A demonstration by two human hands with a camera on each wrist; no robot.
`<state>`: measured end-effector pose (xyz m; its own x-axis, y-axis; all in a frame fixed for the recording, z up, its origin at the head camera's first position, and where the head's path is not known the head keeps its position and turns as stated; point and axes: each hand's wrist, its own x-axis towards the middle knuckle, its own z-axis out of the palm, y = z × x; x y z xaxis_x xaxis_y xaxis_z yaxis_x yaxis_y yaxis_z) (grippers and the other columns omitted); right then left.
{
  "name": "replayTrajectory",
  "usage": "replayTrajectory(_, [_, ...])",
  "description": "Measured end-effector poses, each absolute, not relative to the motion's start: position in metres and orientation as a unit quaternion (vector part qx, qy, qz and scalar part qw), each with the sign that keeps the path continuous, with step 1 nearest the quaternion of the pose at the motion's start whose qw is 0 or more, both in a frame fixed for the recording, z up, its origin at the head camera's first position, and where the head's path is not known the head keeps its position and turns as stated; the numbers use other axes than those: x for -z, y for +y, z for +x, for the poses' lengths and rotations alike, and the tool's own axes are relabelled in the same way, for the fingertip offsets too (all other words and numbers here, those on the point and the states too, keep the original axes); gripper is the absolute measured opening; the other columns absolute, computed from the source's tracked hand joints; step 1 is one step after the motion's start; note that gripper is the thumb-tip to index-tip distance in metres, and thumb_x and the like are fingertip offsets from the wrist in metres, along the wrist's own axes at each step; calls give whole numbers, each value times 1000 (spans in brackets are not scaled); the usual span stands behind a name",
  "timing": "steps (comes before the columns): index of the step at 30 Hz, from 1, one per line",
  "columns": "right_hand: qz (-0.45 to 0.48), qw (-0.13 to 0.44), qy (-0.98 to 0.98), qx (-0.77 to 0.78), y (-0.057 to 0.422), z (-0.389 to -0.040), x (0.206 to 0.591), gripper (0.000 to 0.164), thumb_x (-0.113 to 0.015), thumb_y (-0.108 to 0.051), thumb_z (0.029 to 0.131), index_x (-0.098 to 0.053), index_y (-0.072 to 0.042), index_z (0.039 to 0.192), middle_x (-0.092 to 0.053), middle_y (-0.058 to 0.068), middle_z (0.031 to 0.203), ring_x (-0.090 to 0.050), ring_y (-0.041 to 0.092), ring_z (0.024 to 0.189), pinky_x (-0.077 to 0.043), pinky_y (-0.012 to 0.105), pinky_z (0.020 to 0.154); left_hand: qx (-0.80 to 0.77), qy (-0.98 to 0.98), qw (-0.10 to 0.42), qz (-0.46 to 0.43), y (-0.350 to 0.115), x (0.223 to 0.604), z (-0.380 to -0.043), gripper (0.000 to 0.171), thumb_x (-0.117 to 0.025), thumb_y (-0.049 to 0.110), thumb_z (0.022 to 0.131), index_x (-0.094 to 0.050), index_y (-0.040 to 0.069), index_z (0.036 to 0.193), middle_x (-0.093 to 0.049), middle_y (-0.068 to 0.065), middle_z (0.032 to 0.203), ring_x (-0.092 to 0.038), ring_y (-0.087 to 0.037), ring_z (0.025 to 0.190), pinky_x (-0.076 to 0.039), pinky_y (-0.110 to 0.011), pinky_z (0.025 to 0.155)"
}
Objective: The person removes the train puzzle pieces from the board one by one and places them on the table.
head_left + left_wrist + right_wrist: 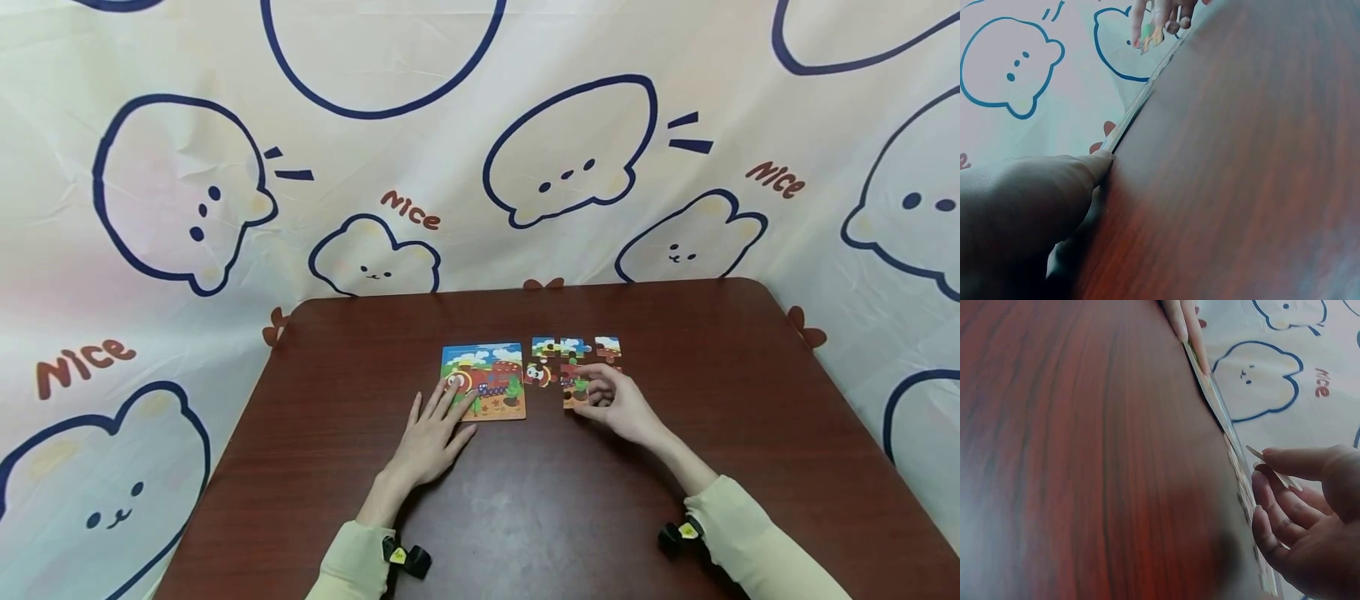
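Observation:
A square picture puzzle (498, 367) with a red train, clouds and a cactus lies on the table. My left hand (429, 442) rests with straight, spread fingers on its left and lower part. To the right of the puzzle, my right hand (622, 407) pinches a puzzle piece (576, 397) with green and orange on it. The right wrist view shows this thin piece (1285, 479) edge-on between thumb and fingers, raised off the table. Loose pieces lie beside that hand, among them a blue-sky piece (573, 346) and one with a round white face (537, 374).
Another loose piece (543, 345) lies close to the puzzle's right edge, and one more (608, 345) sits at the far right of the group. The brown wooden table (510, 517) ends at a printed cloth backdrop (465, 167). Each wrist wears a small black camera.

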<state>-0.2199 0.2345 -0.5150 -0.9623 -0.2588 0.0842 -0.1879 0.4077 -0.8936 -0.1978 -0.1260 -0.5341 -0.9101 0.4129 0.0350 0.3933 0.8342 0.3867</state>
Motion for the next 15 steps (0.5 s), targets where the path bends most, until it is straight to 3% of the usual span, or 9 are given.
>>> replayTrajectory(15, [-121,12,893,434,277,-213,512,52,-86,-2,93,-66,2,141,-74,14,101,-63,6,80,-54,23,66,-239,946,-5,221,-132,552,-202,60,-57,42,114,-44,26,171,-27,-11,184,-17,-38,173,-9,-75,135])
